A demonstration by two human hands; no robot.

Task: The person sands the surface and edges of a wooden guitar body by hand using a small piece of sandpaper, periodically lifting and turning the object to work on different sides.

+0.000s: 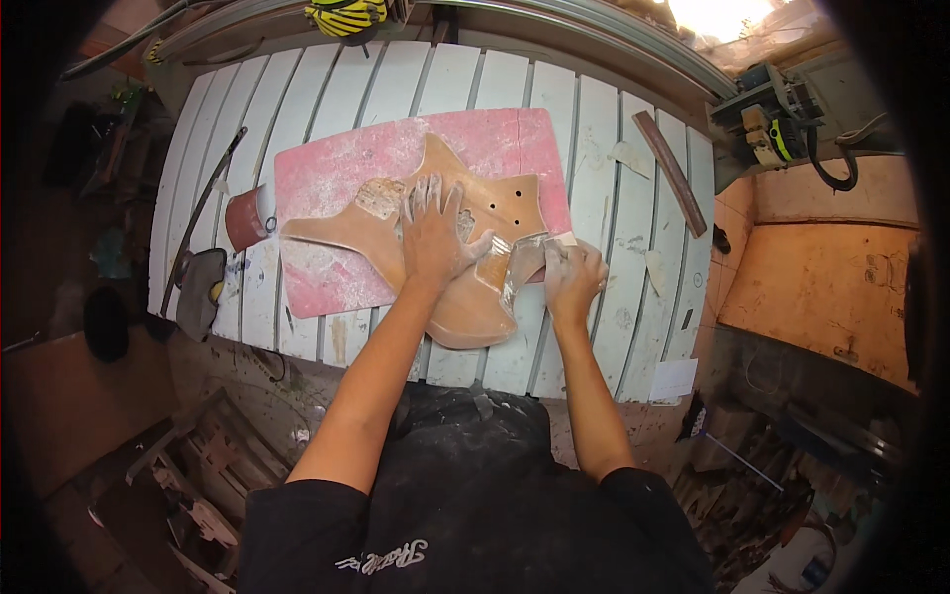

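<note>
A bare wooden electric guitar body (465, 312) lies on a pink, dust-covered sheet (332, 282), its near curved end overhanging the sheet. Routed cavities, a few small holes and rough, pale patches mark its face. My left hand (431, 238) rests flat on the middle of the body with its fingers spread, dusted white. At the body's right-hand edge, my right hand (574, 277) is closed in a pinch on a small piece of sandpaper (537, 276); its reddish-brown edge shows beside the fingers, and the rest is hidden.
The white slatted table (505, 79) carries a curled reddish-brown sheet (245, 220), a dark grey object (201, 294) and a long dark rod (213, 193) at left. A brown wooden strip (670, 173) lies at right. Beyond the far right corner sits a machine (767, 114).
</note>
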